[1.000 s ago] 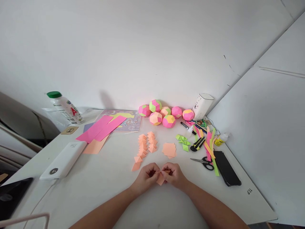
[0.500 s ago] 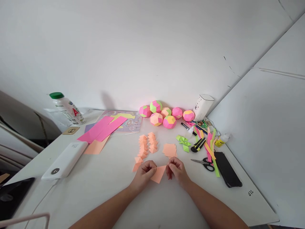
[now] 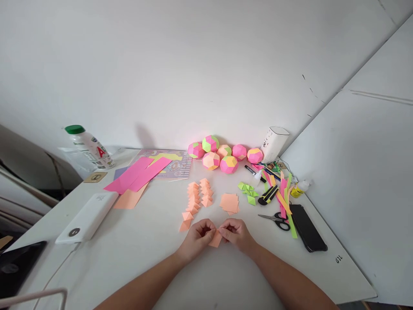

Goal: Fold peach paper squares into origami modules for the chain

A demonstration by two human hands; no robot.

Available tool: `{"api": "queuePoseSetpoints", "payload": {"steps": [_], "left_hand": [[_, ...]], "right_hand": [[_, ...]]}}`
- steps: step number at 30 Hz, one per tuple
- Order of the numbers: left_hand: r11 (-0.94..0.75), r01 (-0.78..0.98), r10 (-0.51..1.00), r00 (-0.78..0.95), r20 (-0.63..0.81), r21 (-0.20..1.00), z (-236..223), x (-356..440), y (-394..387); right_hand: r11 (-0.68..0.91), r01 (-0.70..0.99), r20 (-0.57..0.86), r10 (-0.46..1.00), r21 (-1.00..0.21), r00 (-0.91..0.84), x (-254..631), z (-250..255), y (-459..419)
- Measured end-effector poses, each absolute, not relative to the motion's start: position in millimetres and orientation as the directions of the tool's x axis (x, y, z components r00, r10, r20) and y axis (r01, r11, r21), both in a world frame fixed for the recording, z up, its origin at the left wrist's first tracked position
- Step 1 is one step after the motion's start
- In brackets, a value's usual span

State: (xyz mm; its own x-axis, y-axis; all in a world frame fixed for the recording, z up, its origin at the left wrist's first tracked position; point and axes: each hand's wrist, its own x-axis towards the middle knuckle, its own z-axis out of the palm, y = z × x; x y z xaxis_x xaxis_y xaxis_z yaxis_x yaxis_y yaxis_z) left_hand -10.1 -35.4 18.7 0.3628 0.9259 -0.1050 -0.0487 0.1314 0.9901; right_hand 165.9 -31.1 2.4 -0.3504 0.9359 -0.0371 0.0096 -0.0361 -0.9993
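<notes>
Both hands meet low over the white table (image 3: 155, 258) and pinch one small orange paper piece (image 3: 214, 240). My left hand (image 3: 197, 240) has its fingers curled on the paper's left side. My right hand (image 3: 237, 234) grips the right side with bent fingers. The paper looks folded to a narrow shape between them. Just beyond lie rows of folded orange paper units (image 3: 197, 196) and a small stack of orange paper squares (image 3: 229, 202).
Several pink, green and orange paper balls (image 3: 222, 155) sit by the wall. Scissors (image 3: 275, 219), a black phone (image 3: 308, 232), coloured paper strips (image 3: 284, 193) and a glue bottle (image 3: 298, 188) lie right. Pink sheets (image 3: 137, 173), a white power bank (image 3: 87, 217) and a green-capped bottle (image 3: 87, 146) lie left.
Half a second ago the orange paper was spread open with my hands apart. They have come back together and the paper is folded smaller again.
</notes>
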Motion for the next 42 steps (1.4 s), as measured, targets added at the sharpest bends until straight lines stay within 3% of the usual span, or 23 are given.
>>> {"api": "queuePoseSetpoints", "payload": {"steps": [12, 27, 37, 42], "left_hand": [[0.267, -0.214, 0.927, 0.324, -0.189, 0.940, 18, -11, -37], [0.206, -0.284, 0.957, 0.259, -0.132, 0.936, 10, -10, -30], [0.221, -0.181, 0.892, 0.435, -0.124, 0.958, 9, -13, -34], [0.246, -0.212, 0.884, 0.449, -0.129, 0.946, 10, -10, -34]], "right_hand": [[-0.081, -0.112, -0.053, 0.971, -0.990, -0.231, 168, 8, -26], [-0.077, -0.089, -0.050, 0.961, -0.993, -0.271, 166, 2, -26], [-0.110, -0.123, -0.074, 0.960, -0.986, -0.270, 166, 3, -26], [-0.089, -0.082, -0.063, 0.958, -0.993, -0.281, 166, 0, -27]]}}
